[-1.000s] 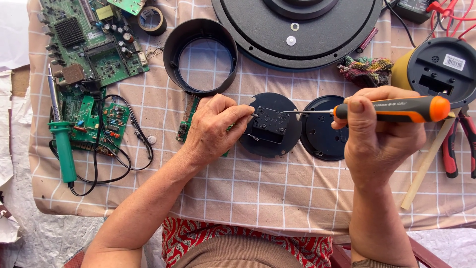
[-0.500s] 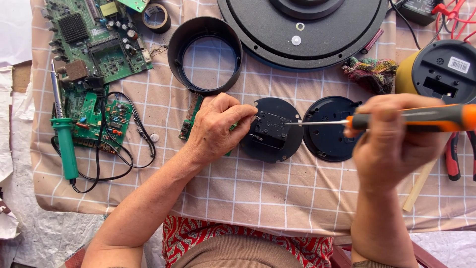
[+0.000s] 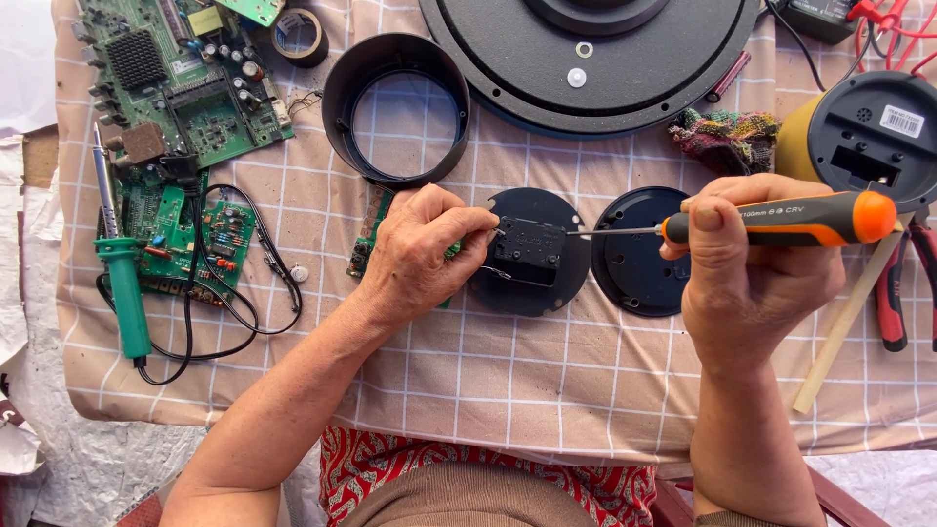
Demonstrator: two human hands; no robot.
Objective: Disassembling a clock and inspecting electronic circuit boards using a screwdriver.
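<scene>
My right hand (image 3: 752,268) grips an orange and black screwdriver (image 3: 781,219), held level with its thin shaft pointing left. The tip reaches a small black box on a round black disc (image 3: 532,288) in the middle of the table. My left hand (image 3: 422,256) rests on the left edge of that disc, fingertips pinching at the box's corner. A small green circuit board (image 3: 368,229) lies partly under this hand. A second round black cover (image 3: 634,263) sits just right of the disc, under the screwdriver shaft.
A black ring (image 3: 395,107) and a large black round base (image 3: 595,54) lie at the back. Green circuit boards (image 3: 181,73) and a green soldering iron (image 3: 127,293) with black cable are at left. A yellow-black round device (image 3: 864,132), red pliers (image 3: 893,298) and a wooden stick (image 3: 844,322) are at right.
My right hand with the screwdriver has shifted slightly right and then settled, the tip staying at the black box. My left hand has kept its place on the disc.
</scene>
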